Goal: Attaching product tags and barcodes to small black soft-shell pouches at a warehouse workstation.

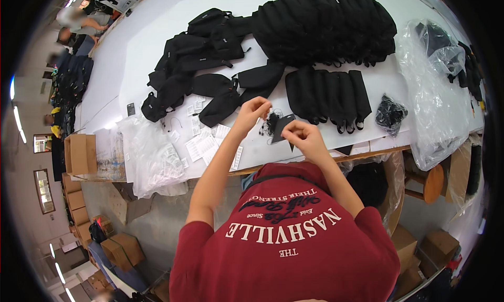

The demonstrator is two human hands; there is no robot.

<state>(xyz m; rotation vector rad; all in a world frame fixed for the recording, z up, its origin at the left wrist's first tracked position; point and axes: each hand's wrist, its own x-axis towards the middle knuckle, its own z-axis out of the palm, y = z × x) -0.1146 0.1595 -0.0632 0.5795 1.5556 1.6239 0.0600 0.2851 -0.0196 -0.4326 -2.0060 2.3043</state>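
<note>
My left hand (254, 112) is raised over the table's near part, thumb and fingertips pinched together. Whatever lies between them is too small to make out. Beside it, my right hand (305, 137) pinches the edge of a black hang tag (282, 127). A tangle of thin black strings (271, 122) lies between the two hands. Just beyond my left hand are dark fabric pouches (219, 107). A row of rolled black pouches (328, 94) with small loops at their near ends sits past my right hand.
White printed slips (202, 144) and clear plastic bags (152, 157) lie at left. A large black fabric pile (323, 26) fills the far side. At right are a small bag of black strings (390, 114) and a big plastic sack (433, 102). A wooden stool (428, 184) stands below.
</note>
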